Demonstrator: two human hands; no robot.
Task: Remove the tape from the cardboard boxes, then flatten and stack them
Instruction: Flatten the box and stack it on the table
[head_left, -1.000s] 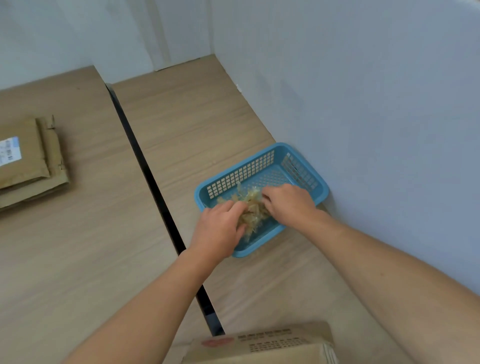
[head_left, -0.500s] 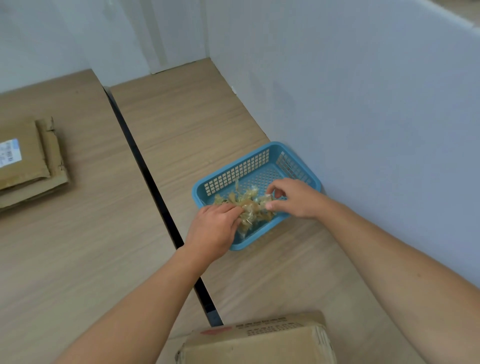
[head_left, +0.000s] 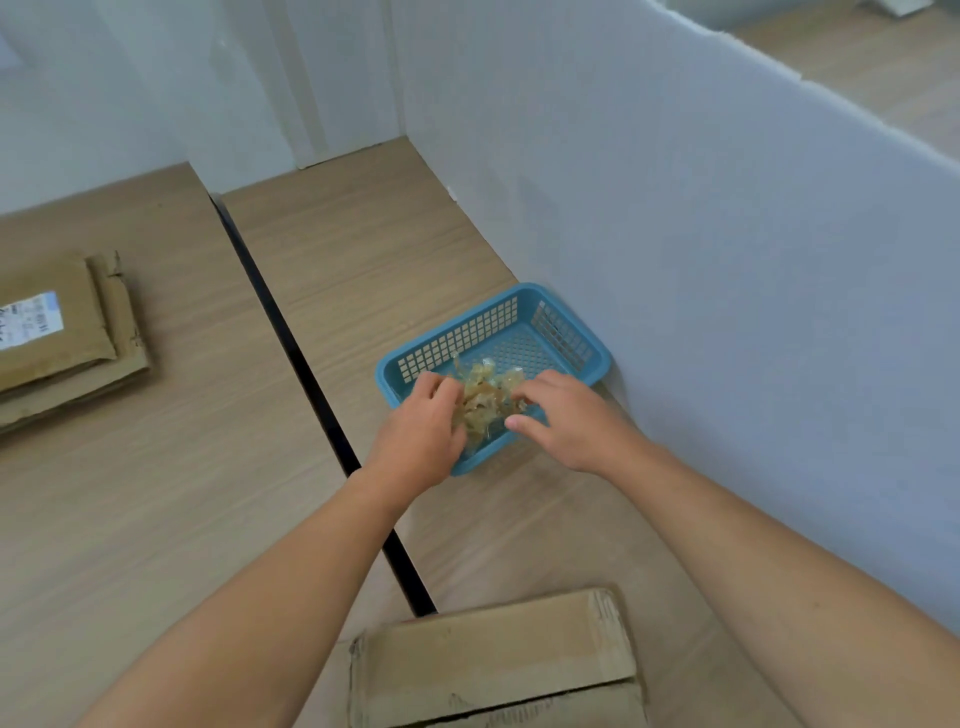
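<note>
Hands meet over a blue basket (head_left: 582, 340) that sits against the white partition (head_left: 727, 260), out of the working area, probably so stripped tape has one place to go. In the head view, the left hand (head_left: 423, 431) is curled with its fingers in the wad of crumpled tape (head_left: 488, 395); whether it pinches the wad or only presses it down cannot be told. The right hand (head_left: 566, 421) has loosely spread fingers at the wad's other side, touching it without a clear grip. Both seem to be packing the sticky scraps so they stay put. A cardboard box (head_left: 493, 660) waits at the near edge, still standing. Well apart on the left table (head_left: 156, 493), flattened boxes (head_left: 67, 338) lie stacked, one bearing a shipping label (head_left: 28, 319).
</note>
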